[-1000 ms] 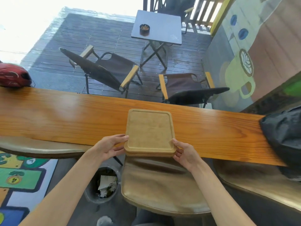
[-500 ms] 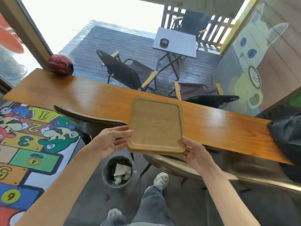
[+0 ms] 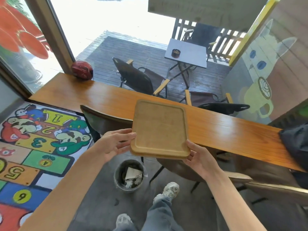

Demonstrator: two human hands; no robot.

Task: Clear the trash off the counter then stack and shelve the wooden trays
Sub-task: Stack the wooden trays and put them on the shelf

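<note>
Two stacked wooden trays (image 3: 159, 129) are held in the air in front of the long wooden counter (image 3: 225, 130), lifted off its surface. My right hand (image 3: 198, 160) grips the near right corner of the stack from below, thumb on the rim. At the left edge my left hand (image 3: 115, 143) touches the stack with spread fingers, palm turned up. A grey trash bin (image 3: 129, 175) with crumpled paper inside stands on the floor below the trays.
A red helmet (image 3: 82, 70) sits at the counter's far left end, a black bag (image 3: 295, 145) at its right end. Brown chairs (image 3: 106, 120) stand along the near side. A colourful hopscotch mat (image 3: 33, 147) covers the floor at left. My feet (image 3: 170, 190) are below.
The stacked trays have come up off the counter and toward me. I have stood up and stepped back, so more of the floor, bin and counter shows.
</note>
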